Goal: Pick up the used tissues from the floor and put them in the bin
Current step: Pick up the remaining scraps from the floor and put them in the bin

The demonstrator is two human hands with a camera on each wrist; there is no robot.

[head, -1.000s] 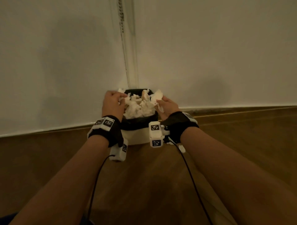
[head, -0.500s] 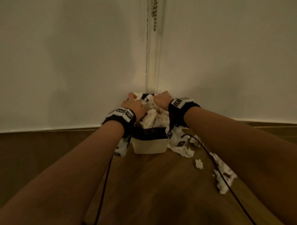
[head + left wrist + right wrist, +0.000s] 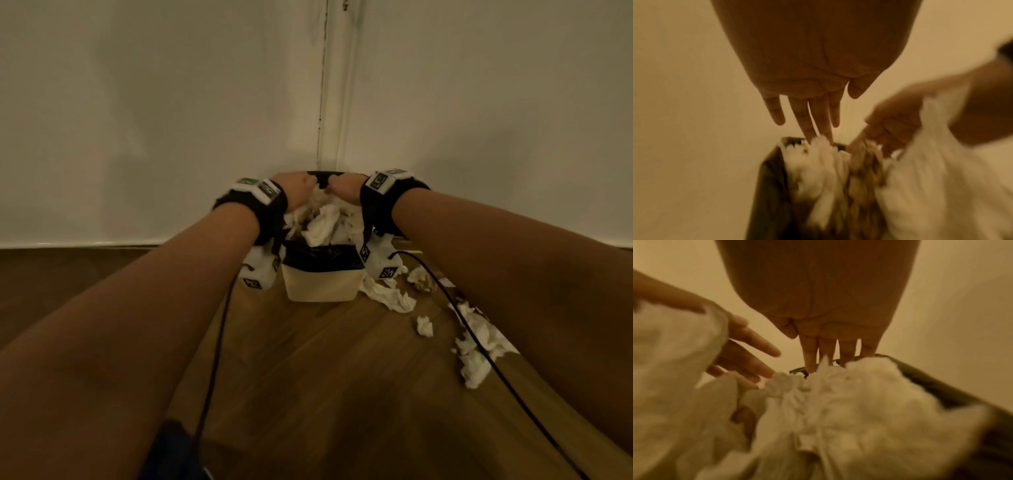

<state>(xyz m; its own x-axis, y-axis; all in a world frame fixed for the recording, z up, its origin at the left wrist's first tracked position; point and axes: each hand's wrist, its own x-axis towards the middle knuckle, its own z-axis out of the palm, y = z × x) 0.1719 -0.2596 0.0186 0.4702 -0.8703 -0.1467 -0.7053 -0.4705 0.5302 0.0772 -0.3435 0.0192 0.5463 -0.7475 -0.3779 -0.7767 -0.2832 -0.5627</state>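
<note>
A small cream bin [image 3: 320, 286] with a black liner stands on the wood floor against the wall corner. Crumpled white tissues [image 3: 323, 224] are heaped above its rim. My left hand [image 3: 295, 196] and right hand [image 3: 345, 191] are both on the far side of the heap. In the left wrist view my left hand [image 3: 807, 113] has straight fingers whose tips touch the tissues [image 3: 818, 162]. In the right wrist view my right hand [image 3: 838, 348] also has straight fingers pushed into the tissues [image 3: 859, 394]. Neither hand holds a tissue. More used tissues [image 3: 390, 296] lie on the floor right of the bin.
Loose tissue scraps [image 3: 424, 325] and a larger clump [image 3: 479, 353] trail along the floor under my right forearm. Black cables [image 3: 212, 359] hang from both wrists. White walls [image 3: 171, 120] close in behind the bin. Bare wood floor [image 3: 325, 377] lies in front.
Both hands have moved from the sides of the heap to its far side, fingers pointing down into it. The view has shifted, so the floor tissues at the right now show.
</note>
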